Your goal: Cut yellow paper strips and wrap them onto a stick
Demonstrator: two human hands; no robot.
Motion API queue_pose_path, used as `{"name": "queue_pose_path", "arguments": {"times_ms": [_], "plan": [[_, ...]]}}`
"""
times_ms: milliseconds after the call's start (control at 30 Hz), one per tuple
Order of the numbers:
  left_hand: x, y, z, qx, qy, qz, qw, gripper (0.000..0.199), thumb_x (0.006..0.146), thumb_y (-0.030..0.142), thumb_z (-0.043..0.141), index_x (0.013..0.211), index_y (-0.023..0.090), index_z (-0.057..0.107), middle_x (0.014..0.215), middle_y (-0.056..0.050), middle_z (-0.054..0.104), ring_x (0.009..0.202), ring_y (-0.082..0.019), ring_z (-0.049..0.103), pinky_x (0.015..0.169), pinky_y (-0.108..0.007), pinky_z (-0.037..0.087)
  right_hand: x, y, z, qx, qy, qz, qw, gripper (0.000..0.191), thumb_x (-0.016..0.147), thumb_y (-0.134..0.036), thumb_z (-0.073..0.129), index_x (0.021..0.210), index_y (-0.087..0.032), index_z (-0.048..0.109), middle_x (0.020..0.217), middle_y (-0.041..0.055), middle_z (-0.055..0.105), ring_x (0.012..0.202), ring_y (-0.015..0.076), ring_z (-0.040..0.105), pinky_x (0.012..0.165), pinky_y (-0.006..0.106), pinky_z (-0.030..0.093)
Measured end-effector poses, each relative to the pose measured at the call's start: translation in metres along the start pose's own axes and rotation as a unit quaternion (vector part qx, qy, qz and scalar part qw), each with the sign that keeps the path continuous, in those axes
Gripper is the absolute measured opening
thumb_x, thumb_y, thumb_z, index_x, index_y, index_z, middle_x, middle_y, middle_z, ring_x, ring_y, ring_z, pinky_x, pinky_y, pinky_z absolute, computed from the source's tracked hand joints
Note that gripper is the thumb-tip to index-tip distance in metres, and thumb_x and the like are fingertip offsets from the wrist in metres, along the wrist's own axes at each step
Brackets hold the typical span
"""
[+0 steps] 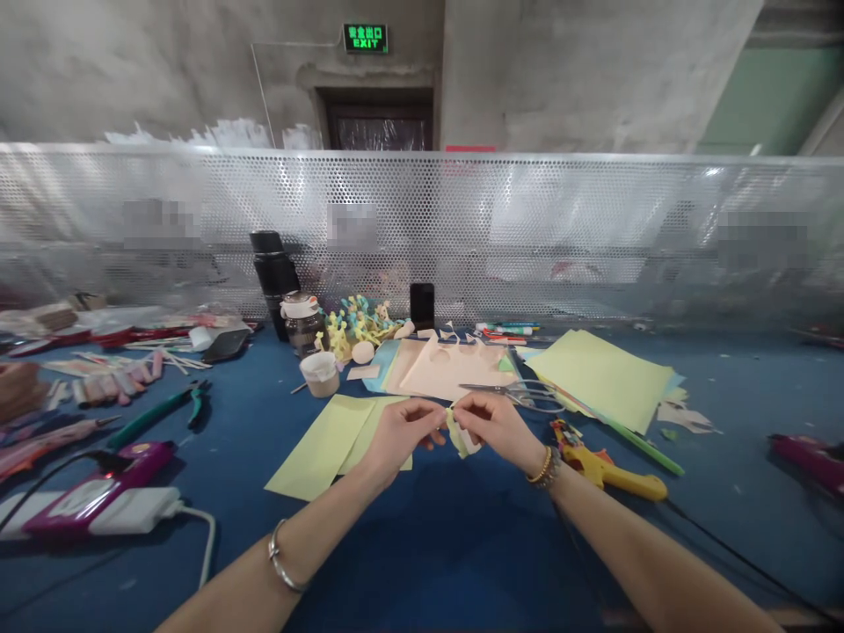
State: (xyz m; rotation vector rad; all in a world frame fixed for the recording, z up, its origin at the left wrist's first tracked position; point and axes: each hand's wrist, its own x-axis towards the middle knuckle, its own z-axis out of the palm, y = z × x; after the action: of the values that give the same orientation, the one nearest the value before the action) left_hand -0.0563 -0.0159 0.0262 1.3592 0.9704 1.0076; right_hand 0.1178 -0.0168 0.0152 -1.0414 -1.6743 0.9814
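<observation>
Between my two hands is a small piece of pale yellow-green paper (460, 436), pinched at its upper edge. My left hand (410, 431) has thumb and forefinger closed at the paper's left side. From the right, my right hand (493, 424) grips the same piece with closed fingertips. The paper's exact shape is partly hidden by the fingers. Beneath and left of my left hand lie yellow-green paper sheets (321, 446). Scissors (494, 389) rest on cut cream paper (428, 367) just beyond my hands. A yellow glue gun (613, 475) lies right of my right wrist.
A white tub (320, 375), a dark jar (304, 325), a black bottle (269, 272) and small paper flowers (360, 325) stand behind. More yellow sheets (593, 374) lie right. Left are green pliers (155, 418), a purple power strip (98, 488) and another person's hand (18, 391).
</observation>
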Motion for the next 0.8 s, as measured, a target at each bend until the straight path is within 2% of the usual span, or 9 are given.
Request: {"name": "queue_pose_path", "arguments": {"times_ms": [167, 300, 433, 567, 700, 800], "plan": [[0.0, -0.002, -0.001, 0.009, -0.011, 0.011, 1.0, 0.028, 0.07, 0.042, 0.071, 0.072, 0.014, 0.067, 0.065, -0.002, 0.067, 0.052, -0.01, 0.059, 0.051, -0.02, 0.044, -0.001, 0.0, -0.001, -0.005, 0.0, -0.004, 1.0, 0.024, 0.076, -0.039, 0.063, 0.07, -0.015, 0.059, 0.059, -0.0035, 0.053, 0.046, 0.0072, 0.047, 0.044, 0.019, 0.039], [0.002, -0.004, -0.001, 0.035, -0.011, 0.027, 0.999, 0.024, 0.07, 0.038, 0.071, 0.071, 0.014, 0.067, 0.059, -0.001, 0.065, 0.051, -0.01, 0.059, 0.049, -0.019, 0.045, -0.001, 0.003, -0.002, -0.006, -0.01, -0.006, 1.0, 0.024, 0.077, -0.038, 0.063, 0.071, -0.015, 0.06, 0.06, -0.003, 0.054, 0.048, 0.0076, 0.048, 0.045, 0.019, 0.04], [0.004, -0.006, -0.003, -0.021, 0.002, 0.0, 1.0, 0.024, 0.07, 0.036, 0.072, 0.071, 0.013, 0.066, 0.065, -0.002, 0.066, 0.054, -0.009, 0.06, 0.05, -0.018, 0.045, 0.002, 0.011, -0.007, 0.008, -0.027, -0.011, 1.0, 0.029, 0.083, -0.042, 0.058, 0.076, -0.014, 0.062, 0.054, -0.0047, 0.05, 0.044, 0.0067, 0.046, 0.044, 0.019, 0.037], [0.005, -0.007, -0.003, -0.084, 0.003, -0.023, 0.996, 0.024, 0.069, 0.037, 0.074, 0.072, 0.014, 0.067, 0.07, -0.002, 0.067, 0.056, -0.008, 0.061, 0.052, -0.018, 0.044, 0.004, 0.017, -0.009, 0.019, -0.037, -0.007, 0.999, 0.029, 0.078, -0.042, 0.064, 0.084, -0.014, 0.063, 0.059, -0.0039, 0.054, 0.045, 0.0067, 0.047, 0.044, 0.019, 0.038], [0.003, -0.004, -0.002, -0.091, 0.005, -0.029, 0.995, 0.025, 0.067, 0.036, 0.076, 0.072, 0.014, 0.068, 0.069, -0.002, 0.068, 0.056, -0.009, 0.062, 0.054, -0.019, 0.045, 0.003, 0.016, -0.006, 0.016, -0.03, -0.019, 0.999, 0.026, 0.075, -0.039, 0.067, 0.08, -0.014, 0.065, 0.069, 0.0003, 0.06, 0.052, 0.0082, 0.052, 0.047, 0.02, 0.042], [0.002, -0.003, 0.0, -0.087, 0.009, -0.033, 0.996, 0.027, 0.065, 0.037, 0.078, 0.073, 0.013, 0.068, 0.067, -0.002, 0.068, 0.056, -0.009, 0.062, 0.054, -0.019, 0.045, 0.002, 0.013, -0.004, 0.016, -0.024, -0.02, 0.999, 0.025, 0.074, -0.039, 0.067, 0.077, -0.014, 0.064, 0.068, 0.0005, 0.06, 0.052, 0.0086, 0.052, 0.047, 0.02, 0.043]]}}
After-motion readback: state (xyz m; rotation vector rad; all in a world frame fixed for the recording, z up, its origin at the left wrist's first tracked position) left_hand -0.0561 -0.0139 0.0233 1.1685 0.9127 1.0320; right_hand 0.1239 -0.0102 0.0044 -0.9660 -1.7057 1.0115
